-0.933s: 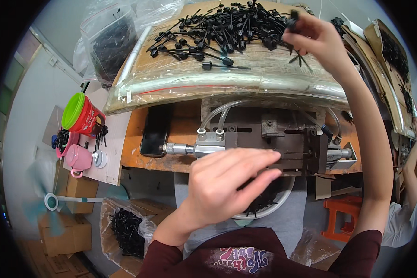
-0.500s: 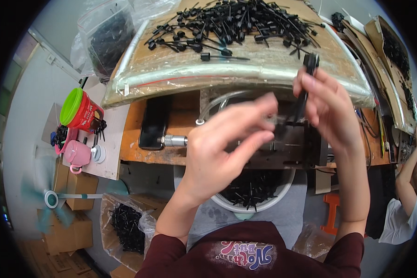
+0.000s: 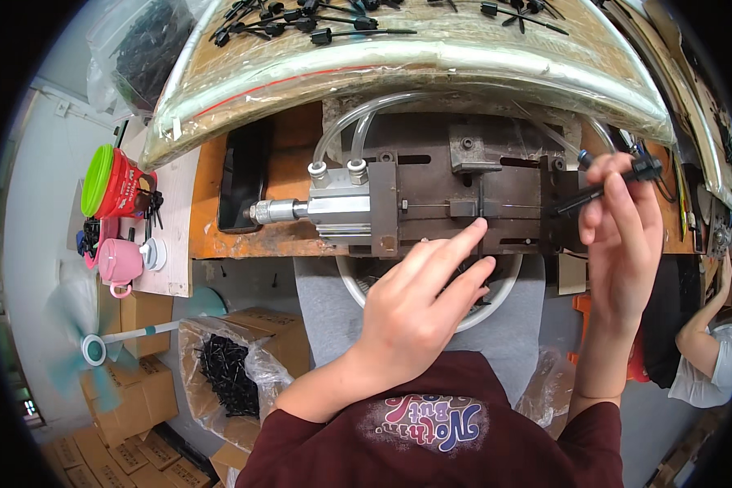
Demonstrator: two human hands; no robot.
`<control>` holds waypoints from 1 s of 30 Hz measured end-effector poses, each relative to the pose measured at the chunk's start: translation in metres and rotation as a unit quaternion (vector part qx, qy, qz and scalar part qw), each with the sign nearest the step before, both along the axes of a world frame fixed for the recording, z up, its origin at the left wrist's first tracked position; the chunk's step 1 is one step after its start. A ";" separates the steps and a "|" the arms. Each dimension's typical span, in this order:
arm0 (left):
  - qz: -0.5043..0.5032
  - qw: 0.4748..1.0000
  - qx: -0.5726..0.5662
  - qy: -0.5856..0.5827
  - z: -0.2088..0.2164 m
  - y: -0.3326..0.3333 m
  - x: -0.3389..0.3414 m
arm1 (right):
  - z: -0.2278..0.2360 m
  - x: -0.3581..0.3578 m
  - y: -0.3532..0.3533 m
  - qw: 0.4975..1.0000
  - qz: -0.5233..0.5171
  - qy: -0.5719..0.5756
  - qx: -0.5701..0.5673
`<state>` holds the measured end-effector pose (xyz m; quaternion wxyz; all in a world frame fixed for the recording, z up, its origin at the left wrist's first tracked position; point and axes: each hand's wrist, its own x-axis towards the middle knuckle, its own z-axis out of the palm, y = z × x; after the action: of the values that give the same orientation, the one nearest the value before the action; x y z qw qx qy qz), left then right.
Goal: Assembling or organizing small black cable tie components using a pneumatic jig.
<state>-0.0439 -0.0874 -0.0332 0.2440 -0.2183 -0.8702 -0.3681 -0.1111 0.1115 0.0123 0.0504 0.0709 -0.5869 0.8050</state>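
Observation:
My left hand has its fingers stretched out, with the index fingertip touching a thin black plastic stem that stands across the metal fixture. Between thumb and fingers, my right hand holds black plastic pieces with long stems and blocky heads; how many I cannot tell. It is raised at the fixture's right end. On the fixture's left side sits a silver air cylinder with two see-through hoses. Below, a white round tub is partly hidden by my left hand.
A plastic-wrapped board bearing loose black pieces slopes behind the fixture. At left are a dark phone-like slab, a red bucket and a pink cup. A turning fan stands lower left; another person's arm shows at right.
My left hand has come down from in front of my right hand to the fixture. My right hand has moved right and lower, still holding black pieces. The view has shifted downward.

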 end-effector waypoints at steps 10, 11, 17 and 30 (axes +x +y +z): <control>0.055 0.988 -0.142 0.023 -0.011 0.009 -0.009 | -0.020 0.031 0.008 0.897 -0.151 0.245 0.336; 0.055 0.988 -0.141 0.020 -0.011 0.008 -0.009 | -0.023 0.033 0.009 0.864 -0.172 0.271 0.387; 0.043 0.988 -0.150 -0.014 -0.004 0.004 -0.008 | -0.028 0.046 0.004 0.766 -0.162 0.367 0.502; -0.036 0.996 0.076 -0.020 0.007 -0.002 0.007 | -0.034 0.041 -0.013 0.746 -0.072 0.418 0.514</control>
<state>-0.0367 -0.0897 -0.0266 0.2295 -0.2231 -0.8357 -0.4463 -0.0700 0.0980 -0.0212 0.3044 0.3727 -0.8355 0.2653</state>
